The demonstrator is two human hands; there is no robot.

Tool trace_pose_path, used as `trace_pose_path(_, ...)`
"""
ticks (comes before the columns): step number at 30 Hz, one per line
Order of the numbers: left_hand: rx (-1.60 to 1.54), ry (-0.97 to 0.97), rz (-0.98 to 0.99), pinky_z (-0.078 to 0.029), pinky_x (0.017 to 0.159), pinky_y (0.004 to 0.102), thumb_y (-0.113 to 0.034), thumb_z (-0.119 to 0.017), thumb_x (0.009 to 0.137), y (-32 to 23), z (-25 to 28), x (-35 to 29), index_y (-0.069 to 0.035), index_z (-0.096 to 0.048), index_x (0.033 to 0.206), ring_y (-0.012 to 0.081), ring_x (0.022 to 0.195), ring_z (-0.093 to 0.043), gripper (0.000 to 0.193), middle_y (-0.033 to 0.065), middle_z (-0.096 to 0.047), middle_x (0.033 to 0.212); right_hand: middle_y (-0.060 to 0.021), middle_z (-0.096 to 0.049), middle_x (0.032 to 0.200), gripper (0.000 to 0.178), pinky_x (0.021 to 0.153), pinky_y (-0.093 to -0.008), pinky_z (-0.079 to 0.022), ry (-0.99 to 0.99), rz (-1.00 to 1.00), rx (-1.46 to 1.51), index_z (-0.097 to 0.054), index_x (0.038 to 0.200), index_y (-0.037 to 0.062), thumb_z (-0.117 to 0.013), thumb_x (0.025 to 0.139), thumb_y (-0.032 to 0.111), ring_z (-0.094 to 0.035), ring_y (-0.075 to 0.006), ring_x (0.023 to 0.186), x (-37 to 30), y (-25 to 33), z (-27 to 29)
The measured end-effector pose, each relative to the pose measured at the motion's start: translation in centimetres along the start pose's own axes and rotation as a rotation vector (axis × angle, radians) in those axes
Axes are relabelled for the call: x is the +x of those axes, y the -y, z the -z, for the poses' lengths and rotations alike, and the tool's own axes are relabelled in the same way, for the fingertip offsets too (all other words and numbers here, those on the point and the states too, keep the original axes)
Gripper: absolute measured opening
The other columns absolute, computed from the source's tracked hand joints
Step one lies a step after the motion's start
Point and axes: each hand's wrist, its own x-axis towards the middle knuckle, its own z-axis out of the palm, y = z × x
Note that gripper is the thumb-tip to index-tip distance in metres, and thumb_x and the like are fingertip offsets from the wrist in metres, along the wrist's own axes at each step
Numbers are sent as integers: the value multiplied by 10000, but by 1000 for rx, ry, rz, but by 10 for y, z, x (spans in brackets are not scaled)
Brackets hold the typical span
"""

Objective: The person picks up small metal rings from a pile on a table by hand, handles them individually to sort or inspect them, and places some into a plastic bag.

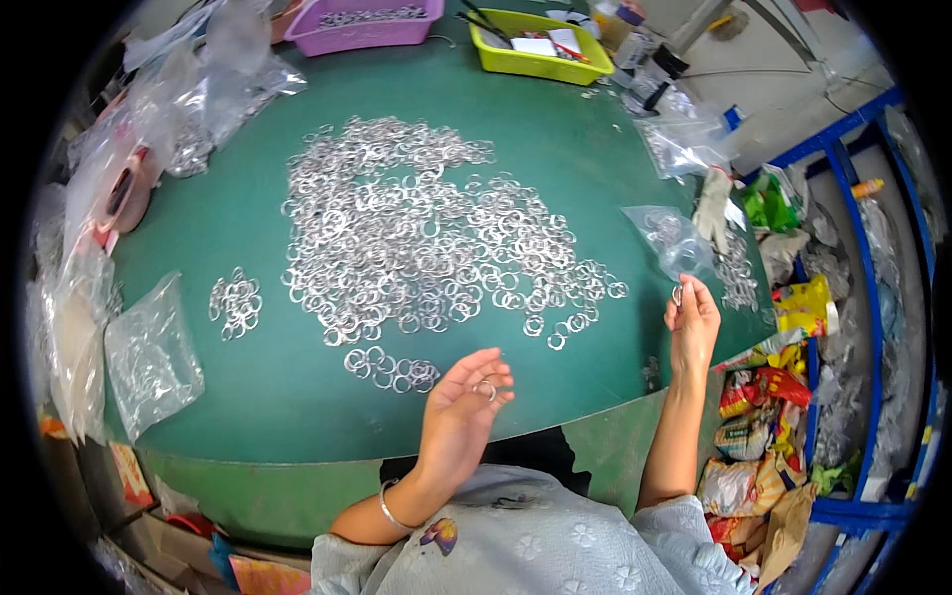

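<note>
My left hand [464,409] is above the near edge of the green table, palm turned up, with a silver metal ring [485,391] held in its curled fingers. Over at the right, my right hand [692,322] pinches another small metal ring [677,295] between thumb and fingertips, beside a clear plastic bag [666,238]. A wide heap of silver rings [397,233] covers the middle of the table. Just beyond my left hand lies a short cluster of rings [392,370]. A smaller pile [236,303] sits farther left.
A flat clear bag [154,357] lies at the left, near more plastic bags [213,79]. A purple basket [365,36] and a yellow-green basket [540,61] stand at the back. On the right are a glove [713,206], more rings [736,273] and a blue shelf frame [861,248].
</note>
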Motion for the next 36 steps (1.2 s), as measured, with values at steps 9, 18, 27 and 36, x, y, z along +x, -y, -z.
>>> trace_pose_path(9,85,79,0,-283,1004,362,-101,-536,824,-1,4,0,15,-412,1161,240,1169,-386,377,125,-438,1197,-59,-535,666,185,401,-192,-400,553,-176,-111,-519,967,-45,-543,826,72,-505,-101,499,-83,9,-64)
trace_pose_path(18,-189,123,-8,-258,1008,389,-318,-314,914,-4,-2,4,10,-302,1282,270,1234,-304,492,180,-297,1337,-71,-625,713,129,441,-172,-396,646,-172,-115,-591,828,-23,-638,709,-39,-558,-82,544,-127,16,-108)
trace_pose_path(27,-138,113,19,-305,982,383,-192,-384,905,-9,0,2,52,-350,1244,215,1159,-394,419,153,-411,1255,-92,-538,837,170,599,-301,-407,615,489,-503,-609,820,-19,-637,653,-34,-486,-225,703,-127,12,-130)
trace_pose_path(36,-126,203,60,-298,995,372,-69,-470,853,-22,6,-9,8,-206,1321,234,1186,-370,543,170,-391,1253,-80,-540,793,115,653,-324,-380,630,662,-683,-578,745,16,-637,651,-18,-475,-238,736,-128,16,-132)
